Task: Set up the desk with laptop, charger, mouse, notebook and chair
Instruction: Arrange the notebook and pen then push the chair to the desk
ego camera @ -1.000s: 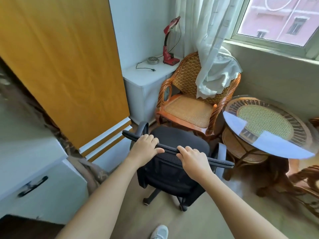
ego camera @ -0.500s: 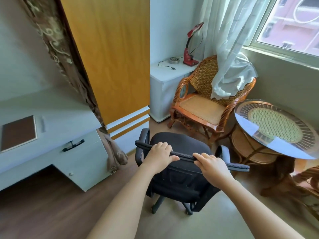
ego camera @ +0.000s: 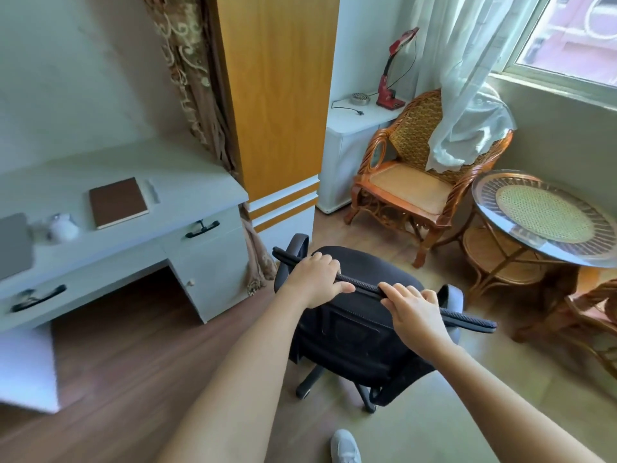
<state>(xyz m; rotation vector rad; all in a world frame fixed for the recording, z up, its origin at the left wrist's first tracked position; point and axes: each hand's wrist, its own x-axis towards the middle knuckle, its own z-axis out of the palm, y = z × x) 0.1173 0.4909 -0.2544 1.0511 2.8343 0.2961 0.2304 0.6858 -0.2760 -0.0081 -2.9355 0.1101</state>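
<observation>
Hands, left (ego camera: 315,279) and right (ego camera: 412,310), fingers curled over backrest of chair (ego camera: 360,315); counter (ego camera: 200,188) with notebook (ego camera: 117,202) now swung into view far left, chair nearing kneehole.

The grey desk (ego camera: 187,182) carries a brown notebook (ego camera: 117,202), a white mouse (ego camera: 63,227) left of it, and a grey laptop (ego camera: 13,245) at the frame's left edge. The wooden floor (ego camera: 133,355) carries the black chair (ego camera: 360,329) on its casters, a rattan armchair (ego camera: 417,182), a round glass-topped table (ego camera: 547,215) and a white cabinet (ego camera: 347,148).
</observation>
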